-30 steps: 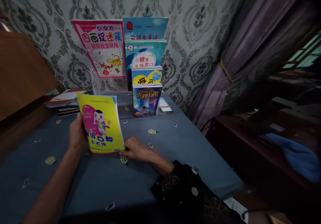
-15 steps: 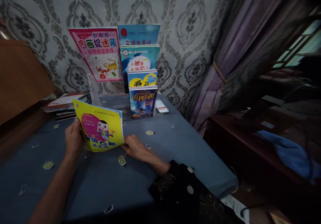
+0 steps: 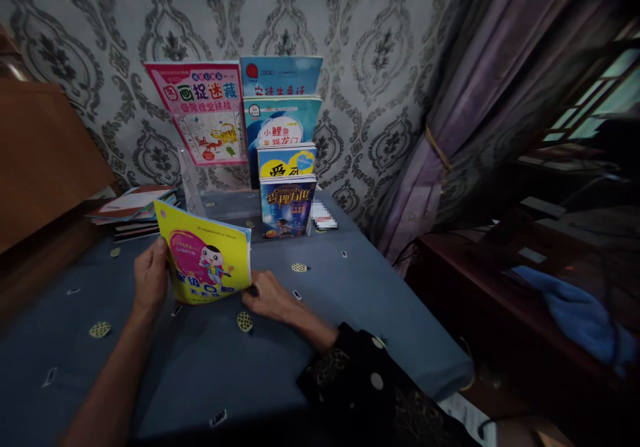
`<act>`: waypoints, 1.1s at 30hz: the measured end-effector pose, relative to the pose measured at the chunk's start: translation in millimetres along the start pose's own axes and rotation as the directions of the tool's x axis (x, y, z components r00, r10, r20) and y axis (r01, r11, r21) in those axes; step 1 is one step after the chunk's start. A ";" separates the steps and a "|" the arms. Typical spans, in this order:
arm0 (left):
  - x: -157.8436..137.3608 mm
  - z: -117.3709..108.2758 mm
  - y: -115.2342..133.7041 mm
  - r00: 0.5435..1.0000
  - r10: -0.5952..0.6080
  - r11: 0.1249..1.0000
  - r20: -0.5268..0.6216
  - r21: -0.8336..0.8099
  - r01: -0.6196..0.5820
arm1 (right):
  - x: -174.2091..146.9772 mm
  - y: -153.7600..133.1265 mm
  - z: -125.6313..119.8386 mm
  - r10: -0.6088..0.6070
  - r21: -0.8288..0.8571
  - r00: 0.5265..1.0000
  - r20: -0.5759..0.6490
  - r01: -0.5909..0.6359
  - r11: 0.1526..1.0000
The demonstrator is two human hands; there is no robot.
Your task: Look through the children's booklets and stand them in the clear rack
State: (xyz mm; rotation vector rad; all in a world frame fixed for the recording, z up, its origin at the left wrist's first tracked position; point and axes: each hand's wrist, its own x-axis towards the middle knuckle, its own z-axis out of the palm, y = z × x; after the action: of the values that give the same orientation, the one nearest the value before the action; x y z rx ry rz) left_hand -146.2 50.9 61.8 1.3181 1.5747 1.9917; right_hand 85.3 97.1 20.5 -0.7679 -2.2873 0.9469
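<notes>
A yellow workbook (image 3: 205, 260) with a pink circle and a cartoon child on its cover stands tilted above the table, its front towards me. My left hand (image 3: 151, 275) is closed on its left edge, thumb at the front and the other fingers hidden behind. At the lower right corner, my right hand (image 3: 270, 295) pinches the book with curled fingers. Behind it, a clear stand (image 3: 191, 183) carries a pink picture book (image 3: 207, 117) on the left. To the right, a dark blue book (image 3: 287, 207) stands before a yellow book (image 3: 286, 161) and two taller blue ones.
A stack of books and papers (image 3: 135, 207) lies at the table's back left, beside a brown wooden panel (image 3: 45, 153). The table has a blue patterned cloth (image 3: 350, 313). A tied curtain (image 3: 425, 160) hangs at right, near a dark red cabinet (image 3: 450, 287) with a blue cloth (image 3: 565, 307).
The view has shifted slightly, so the books and stand sit a little lower and further right. Both hands keep their hold on the yellow workbook.
</notes>
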 end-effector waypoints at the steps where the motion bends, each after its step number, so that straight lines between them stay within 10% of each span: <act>1: -0.1 -1.6 2.7 1.000 0.023 0.999 0.015 0.038 -0.024 | 0.2 0.3 -0.1 -0.019 -0.003 1.000 0.003 0.019 1.000; 16: -43.9 -62.2 3.2 0.954 -0.200 0.961 0.226 0.235 0.146 | -5.6 6.6 -1.5 -0.028 -0.004 1.000 0.014 0.028 1.000; 23: -65.9 -52.1 -4.8 0.967 -0.239 0.964 0.093 0.138 0.225 | -9.0 10.4 1.4 0.003 -0.022 0.999 -0.036 -0.004 1.000; 33: -76.0 -45.3 13.4 0.991 0.007 0.985 0.133 0.167 -0.030 | 1.7 26.9 -5.0 -0.114 0.171 0.970 -0.213 0.152 0.973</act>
State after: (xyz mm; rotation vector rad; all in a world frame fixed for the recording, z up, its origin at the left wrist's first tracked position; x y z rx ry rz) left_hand -136.1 -34.7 37.9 1.4997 1.7045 1.7729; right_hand 95.3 116.3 3.8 -0.5930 -2.0144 0.9587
